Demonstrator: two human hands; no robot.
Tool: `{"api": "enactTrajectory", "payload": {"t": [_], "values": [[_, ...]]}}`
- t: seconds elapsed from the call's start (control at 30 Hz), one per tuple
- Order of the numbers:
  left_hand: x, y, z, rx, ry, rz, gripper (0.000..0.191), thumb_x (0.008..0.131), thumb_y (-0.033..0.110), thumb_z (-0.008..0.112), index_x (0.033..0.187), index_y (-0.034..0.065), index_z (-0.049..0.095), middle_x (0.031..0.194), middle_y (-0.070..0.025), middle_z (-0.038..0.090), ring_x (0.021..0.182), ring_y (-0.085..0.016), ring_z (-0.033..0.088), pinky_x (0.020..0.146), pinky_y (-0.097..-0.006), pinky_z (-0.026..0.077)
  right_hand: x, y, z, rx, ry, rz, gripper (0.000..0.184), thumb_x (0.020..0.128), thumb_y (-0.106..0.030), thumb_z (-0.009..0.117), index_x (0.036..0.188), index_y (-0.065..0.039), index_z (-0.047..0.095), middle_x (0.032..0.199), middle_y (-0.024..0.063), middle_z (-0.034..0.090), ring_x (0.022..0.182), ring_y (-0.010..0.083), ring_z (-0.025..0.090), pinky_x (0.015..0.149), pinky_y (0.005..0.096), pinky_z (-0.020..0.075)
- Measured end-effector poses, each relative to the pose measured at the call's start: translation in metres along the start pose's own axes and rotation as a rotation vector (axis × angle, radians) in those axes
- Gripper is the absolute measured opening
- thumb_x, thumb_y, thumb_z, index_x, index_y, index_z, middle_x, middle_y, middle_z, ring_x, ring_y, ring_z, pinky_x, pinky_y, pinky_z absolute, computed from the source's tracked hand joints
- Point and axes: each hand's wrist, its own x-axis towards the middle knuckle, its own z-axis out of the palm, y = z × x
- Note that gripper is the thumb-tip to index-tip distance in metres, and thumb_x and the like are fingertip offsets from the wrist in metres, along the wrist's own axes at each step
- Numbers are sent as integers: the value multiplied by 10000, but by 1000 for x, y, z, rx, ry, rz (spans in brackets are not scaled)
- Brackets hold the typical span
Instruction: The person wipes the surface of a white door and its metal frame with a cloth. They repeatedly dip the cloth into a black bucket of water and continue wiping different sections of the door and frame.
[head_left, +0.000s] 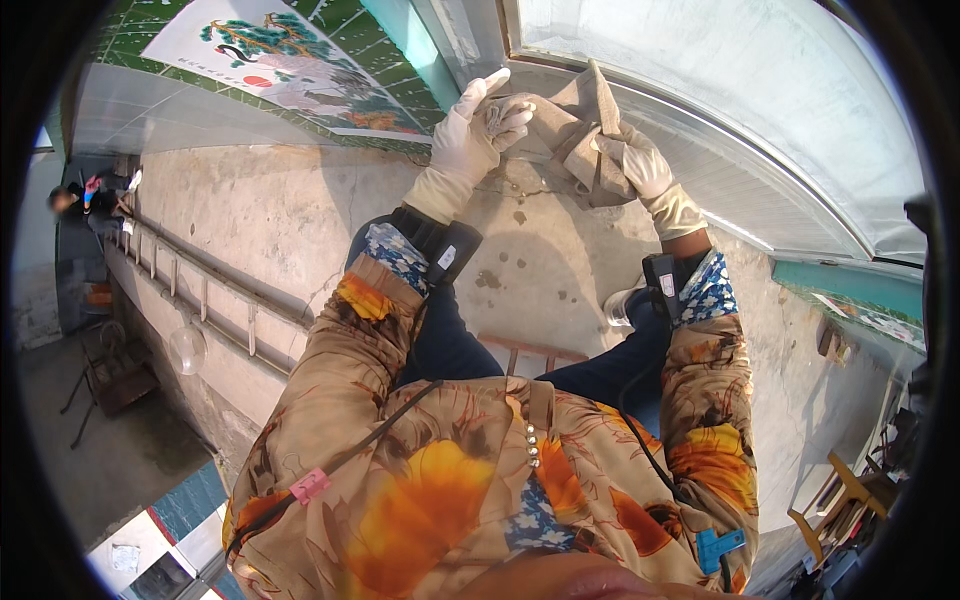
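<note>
A grey-brown cloth (574, 124) stretches between my hands, twisted and folded, with one corner sticking up and a loose part hanging near my right hand. Both hands wear pale rubber gloves. Bunched cloth sits in the curled fingers of my left hand (469, 131), while one finger or the thumb points outward. My right hand (645, 161) grips the folded part at the other end. Just beyond the cloth is a framed door or window panel (712, 67), with pale ribbed panelling (697, 150) along its lower part.
Below my hands is a concrete floor (517, 255) with dark wet spots. A tiled wall picture (300, 75) stands left of the frame. A ladder (202, 292) lies at left; beyond it sits a person (90, 199). Wooden furniture (840, 502) stands at lower right.
</note>
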Motion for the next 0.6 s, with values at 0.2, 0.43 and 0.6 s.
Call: {"api": "enactTrajectory", "payload": {"t": [0.2,0.43,0.6], "values": [[3,5,-8,-133,155,107,485,959,330,520,1339,34,462,1194,-228,597,1088,-317,601,940,-415,502,-4,11,-19,-975,78,-1052,458,824,-108,702,1244,-44,530,1166,142,621,998,295,632,848,344,511],[-2,-14,7,522,-75,-40,459,960,293,544,1336,35,493,1249,-173,582,1158,-272,566,961,-379,470,-1,13,-15,-1107,237,-789,673,671,-60,794,1234,-118,430,1084,172,622,908,387,629,747,411,524],[-6,-24,20,1216,-298,291,846,754,305,810,1437,83,363,1237,-121,583,1205,-212,499,1015,-350,408,-6,-11,10,-1187,174,-607,668,738,-90,753,1325,-90,433,1039,145,617,939,310,635,772,357,535]]}}
